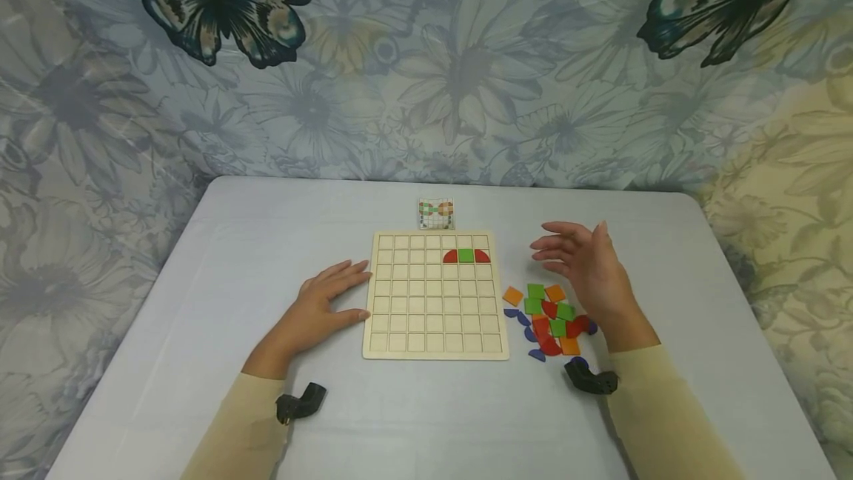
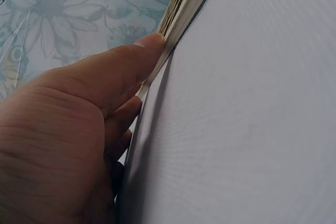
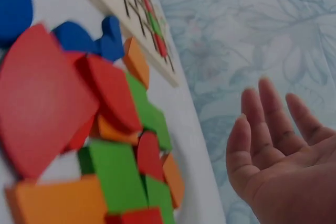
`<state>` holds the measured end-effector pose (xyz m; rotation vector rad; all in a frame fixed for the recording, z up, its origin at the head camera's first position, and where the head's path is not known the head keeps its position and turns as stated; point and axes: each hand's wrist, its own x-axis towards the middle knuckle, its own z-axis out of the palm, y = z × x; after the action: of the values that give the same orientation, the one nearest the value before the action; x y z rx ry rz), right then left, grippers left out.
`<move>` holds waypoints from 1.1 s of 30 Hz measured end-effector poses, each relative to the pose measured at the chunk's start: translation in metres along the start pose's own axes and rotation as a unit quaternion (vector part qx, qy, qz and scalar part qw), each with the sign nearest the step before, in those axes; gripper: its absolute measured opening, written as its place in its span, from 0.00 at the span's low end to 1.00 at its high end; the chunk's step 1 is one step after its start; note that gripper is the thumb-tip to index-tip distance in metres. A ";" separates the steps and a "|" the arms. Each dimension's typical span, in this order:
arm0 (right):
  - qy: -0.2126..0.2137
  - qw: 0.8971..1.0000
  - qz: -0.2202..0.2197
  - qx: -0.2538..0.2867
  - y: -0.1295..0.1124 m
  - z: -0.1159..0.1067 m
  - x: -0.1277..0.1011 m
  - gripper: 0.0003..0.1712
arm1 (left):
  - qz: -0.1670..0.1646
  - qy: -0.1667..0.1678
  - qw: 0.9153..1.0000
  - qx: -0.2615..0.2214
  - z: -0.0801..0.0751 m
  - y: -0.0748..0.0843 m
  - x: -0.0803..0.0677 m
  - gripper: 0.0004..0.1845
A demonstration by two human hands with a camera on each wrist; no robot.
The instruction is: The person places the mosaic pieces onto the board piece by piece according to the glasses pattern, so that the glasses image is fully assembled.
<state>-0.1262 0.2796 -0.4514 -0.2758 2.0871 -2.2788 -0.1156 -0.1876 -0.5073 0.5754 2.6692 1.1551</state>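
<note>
A pale wooden grid board (image 1: 426, 306) lies flat on the table. In its second row, toward the right, sit a red quarter-round piece (image 1: 451, 256), a green square (image 1: 466, 255) and another red quarter-round piece (image 1: 481, 256). My left hand (image 1: 326, 302) touches the board's left edge with thumb and fingertips, the fingers fairly straight. To the right of the board lies a loose pile of green, orange, red and blue pieces (image 3: 113, 174). Above and beyond this pile my right hand (image 1: 596, 272) hovers, palm turned inward, fingers relaxed and holding nothing.
A small printed pattern card (image 1: 436, 214) lies just behind the board, showing coloured shapes on a grid. The white table (image 1: 266, 243) ends at a wall of floral, butterfly-patterned fabric (image 1: 466, 80). Black wrist cameras sit on both sleeves.
</note>
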 end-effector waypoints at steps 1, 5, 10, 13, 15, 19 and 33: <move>0.002 1.000 0.001 -0.004 0.001 -0.003 -0.002 0.44 | 0.001 0.000 1.000 0.001 0.000 0.000 0.000 0.39; 0.005 1.000 0.010 -0.024 0.004 -0.012 -0.008 0.43 | 0.004 0.000 1.000 0.004 0.000 0.000 0.000 0.39; -0.001 0.996 0.042 -0.073 0.012 -0.023 -0.018 0.41 | 0.004 -0.001 1.000 0.003 0.001 -0.001 0.001 0.39; -0.009 0.990 0.061 -0.126 0.017 -0.028 -0.025 0.41 | 0.004 -0.003 1.000 0.002 0.002 -0.001 0.002 0.39; -0.012 0.982 0.077 -0.172 0.019 -0.031 -0.030 0.39 | 0.004 -0.003 1.000 0.003 0.002 -0.001 0.002 0.39; -0.004 0.960 0.120 -0.253 0.024 -0.036 -0.039 0.34 | 0.001 -0.002 1.000 0.001 0.002 -0.001 0.001 0.39; 0.002 0.899 0.098 -0.427 0.032 -0.037 -0.044 0.23 | 0.005 -0.005 1.000 0.006 -0.001 0.000 0.000 0.39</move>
<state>-0.0913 0.3194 -0.4911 -0.0649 2.8224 -1.1308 -0.1155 -0.1879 -0.5068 0.5958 2.6698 1.1378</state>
